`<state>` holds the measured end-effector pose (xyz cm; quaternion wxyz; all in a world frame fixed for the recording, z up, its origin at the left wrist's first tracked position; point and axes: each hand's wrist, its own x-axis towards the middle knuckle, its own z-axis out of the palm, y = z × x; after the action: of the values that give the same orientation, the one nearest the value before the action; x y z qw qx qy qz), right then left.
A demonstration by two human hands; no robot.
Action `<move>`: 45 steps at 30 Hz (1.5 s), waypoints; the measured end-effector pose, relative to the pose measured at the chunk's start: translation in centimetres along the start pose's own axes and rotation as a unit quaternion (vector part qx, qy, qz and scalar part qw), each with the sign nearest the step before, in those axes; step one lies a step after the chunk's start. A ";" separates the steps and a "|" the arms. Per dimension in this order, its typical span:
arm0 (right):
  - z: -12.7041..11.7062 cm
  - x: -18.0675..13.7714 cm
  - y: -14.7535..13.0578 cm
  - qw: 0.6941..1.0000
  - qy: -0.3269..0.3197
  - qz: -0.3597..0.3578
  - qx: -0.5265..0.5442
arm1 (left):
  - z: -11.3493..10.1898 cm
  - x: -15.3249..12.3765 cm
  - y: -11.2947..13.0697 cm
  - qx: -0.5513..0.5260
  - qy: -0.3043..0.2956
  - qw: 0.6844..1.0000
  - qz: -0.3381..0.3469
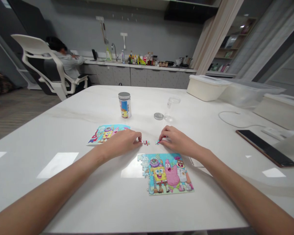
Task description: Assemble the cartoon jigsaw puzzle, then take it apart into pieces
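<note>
A partly assembled jigsaw puzzle (pixel 170 173) with cartoon figures lies before me, its left edge ragged. Beyond it, my left hand (pixel 128 141) pinches a small red-and-white puzzle piece (pixel 146 142), or several joined ones. Facing it, my right hand (pixel 172 139) has its fingertips closed on a bluish puzzle piece (pixel 157 142). The two hands are apart, both low over the table. Partly under my left hand and wrist lies a printed picture sheet (pixel 101 133) with the same cartoon scene.
A lidded jar (pixel 124 105) stands beyond my left hand. A clear jar (pixel 171 109) and a silver lid (pixel 158 116) sit beyond my right. At right are a phone (pixel 266 147), a cable and plastic boxes (pixel 208 87). A person (pixel 70 63) sits at the far left.
</note>
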<state>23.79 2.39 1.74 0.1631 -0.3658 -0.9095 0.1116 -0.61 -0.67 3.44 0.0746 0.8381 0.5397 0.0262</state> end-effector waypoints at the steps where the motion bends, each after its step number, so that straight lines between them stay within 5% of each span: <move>1: 0.1 0.0 0.0 1.000 0.001 0.004 0.005 | 0.1 0.0 0.0 0.007 0.006 1.000 0.001; 8: -0.5 0.0 0.1 1.000 -0.003 0.013 -0.005 | 0.6 -0.1 0.5 0.034 0.063 0.997 0.028; 16: -2.4 -0.7 2.7 0.986 0.025 0.143 -0.082 | 1.4 0.0 0.8 0.059 0.048 0.995 0.070; 30: -0.4 -0.2 0.4 1.000 0.002 0.017 -0.022 | 2.0 0.0 0.9 0.069 0.036 0.995 0.069; 45: -0.3 0.0 -0.3 1.000 -0.013 0.007 0.018 | 1.9 -0.1 1.0 0.076 0.037 0.994 0.068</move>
<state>23.72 2.17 2.12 0.1572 -0.3680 -0.9066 0.1338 0.47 -1.31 1.67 -0.0112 0.8747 0.4841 0.0207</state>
